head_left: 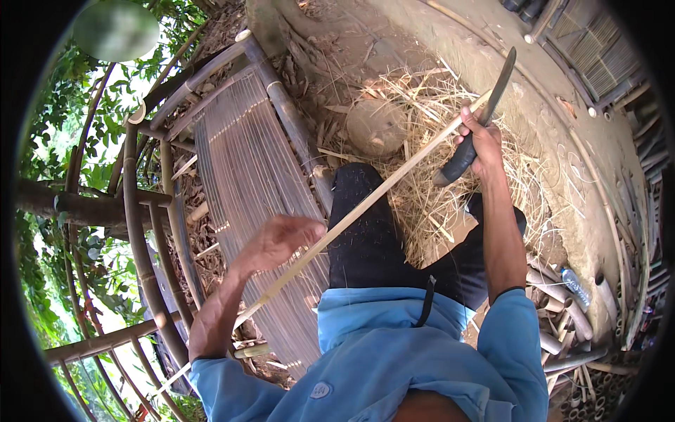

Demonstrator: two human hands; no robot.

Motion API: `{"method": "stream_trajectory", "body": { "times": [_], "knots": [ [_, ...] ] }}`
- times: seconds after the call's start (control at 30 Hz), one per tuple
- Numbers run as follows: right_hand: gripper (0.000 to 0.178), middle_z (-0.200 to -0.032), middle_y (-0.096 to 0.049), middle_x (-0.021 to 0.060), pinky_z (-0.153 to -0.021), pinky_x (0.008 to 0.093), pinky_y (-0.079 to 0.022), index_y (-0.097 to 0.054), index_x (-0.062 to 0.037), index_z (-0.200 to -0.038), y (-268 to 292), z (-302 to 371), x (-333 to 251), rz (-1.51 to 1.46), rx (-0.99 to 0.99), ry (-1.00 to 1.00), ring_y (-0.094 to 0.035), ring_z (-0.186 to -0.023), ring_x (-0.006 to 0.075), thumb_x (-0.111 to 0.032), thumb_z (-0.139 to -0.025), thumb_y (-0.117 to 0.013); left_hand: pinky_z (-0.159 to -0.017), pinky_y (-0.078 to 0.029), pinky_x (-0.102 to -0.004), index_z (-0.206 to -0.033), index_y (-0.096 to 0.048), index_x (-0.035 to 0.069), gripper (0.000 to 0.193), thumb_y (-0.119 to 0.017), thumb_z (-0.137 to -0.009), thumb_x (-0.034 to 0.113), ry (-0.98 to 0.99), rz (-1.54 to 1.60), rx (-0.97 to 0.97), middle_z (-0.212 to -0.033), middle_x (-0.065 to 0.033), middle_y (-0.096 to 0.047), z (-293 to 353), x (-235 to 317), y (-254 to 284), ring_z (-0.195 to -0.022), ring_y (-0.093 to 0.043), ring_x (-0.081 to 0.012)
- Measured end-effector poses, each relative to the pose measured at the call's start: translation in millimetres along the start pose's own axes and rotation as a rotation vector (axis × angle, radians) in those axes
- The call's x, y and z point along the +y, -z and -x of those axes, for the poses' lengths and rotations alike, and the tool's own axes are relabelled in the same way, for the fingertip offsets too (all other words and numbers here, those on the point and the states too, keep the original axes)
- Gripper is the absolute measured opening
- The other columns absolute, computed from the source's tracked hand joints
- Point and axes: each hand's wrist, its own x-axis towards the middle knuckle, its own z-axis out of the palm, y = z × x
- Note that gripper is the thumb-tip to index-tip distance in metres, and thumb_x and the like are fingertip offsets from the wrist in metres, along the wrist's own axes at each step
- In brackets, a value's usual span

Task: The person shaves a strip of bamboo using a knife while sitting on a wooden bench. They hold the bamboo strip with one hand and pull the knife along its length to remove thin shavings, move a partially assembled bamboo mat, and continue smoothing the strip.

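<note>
The right hand point(484, 144) had its fingers clamped on a black-handled knife point(501, 86), blade beyond them. A long pale strip point(394, 177) ran from those fingers to the left hand point(281, 243), whose curled fingers' grip could not be told. Shavings point(422, 207) lay beneath the right fingers.

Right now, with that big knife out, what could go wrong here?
The knife in the right hand has a bare blade close to the pale strip, so a slip might cut skin. The left hand is right at the strip, bare, so a splinter could prick it. Loose shavings lie around the dark trousers and might make footing slippery.
</note>
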Motion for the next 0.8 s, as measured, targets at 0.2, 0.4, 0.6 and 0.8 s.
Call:
{"method": "stream_trajectory", "body": {
  "times": [0.2,0.4,0.6,0.8],
  "knots": [
    [0.022,-0.101,-0.074,0.0204,-0.051,0.0260,-0.054,-0.056,0.0029,-0.117,10.4,3.6,-8.4,-0.067,-0.030,-0.096,-0.056,-0.059,0.0107,-0.010,-0.101,-0.061,-0.081,-0.059,-0.0371,-0.123,-0.068,-0.004,0.050,-0.054,-0.106,0.041,0.191,0.630,-0.246,-0.093,-0.0181,-0.074,-8.3,-5.6,-31.7,-0.086,-0.074,-0.0275],
    [0.020,-0.092,-0.074,0.0146,-0.050,0.0266,-0.052,-0.060,-0.0004,-0.114,-2.1,21.7,-2.0,0.046,-0.028,-0.090,-0.055,-0.057,0.0098,-0.013,-0.099,-0.067,-0.065,-0.053,-0.0258,-0.115,-0.075,-0.002,0.031,-0.083,-0.087,0.009,-0.093,0.300,0.258,-0.089,-0.0089,-0.077,-35.2,16.5,-58.3,-0.074,-0.067,-0.0092],
    [0.020,-0.092,-0.074,0.0165,-0.050,0.0261,-0.053,-0.061,-0.0007,-0.106,23.7,19.6,10.5,-0.004,-0.087,-0.053,-0.057,-0.056,0.0102,-0.015,-0.097,-0.072,-0.060,-0.056,-0.0269,-0.103,-0.075,-0.004,0.014,-0.074,-0.090,0.001,-0.083,0.360,0.221,-0.083,-0.0119,-0.075,-50.6,-0.6,-47.8,-0.067,-0.068,-0.0130],
    [0.023,-0.093,-0.073,0.0143,-0.052,0.0278,-0.053,-0.062,-0.0023,-0.109,37.3,13.7,21.4,-0.009,-0.076,-0.094,-0.057,-0.059,0.0096,-0.017,-0.096,-0.074,-0.046,-0.048,-0.0254,-0.092,-0.069,-0.002,0.006,-0.071,-0.092,0.003,0.044,0.730,0.377,-0.070,-0.0091,-0.067,-17.7,-29.5,-3.6,-0.052,-0.059,-0.0126]
  ]
}}
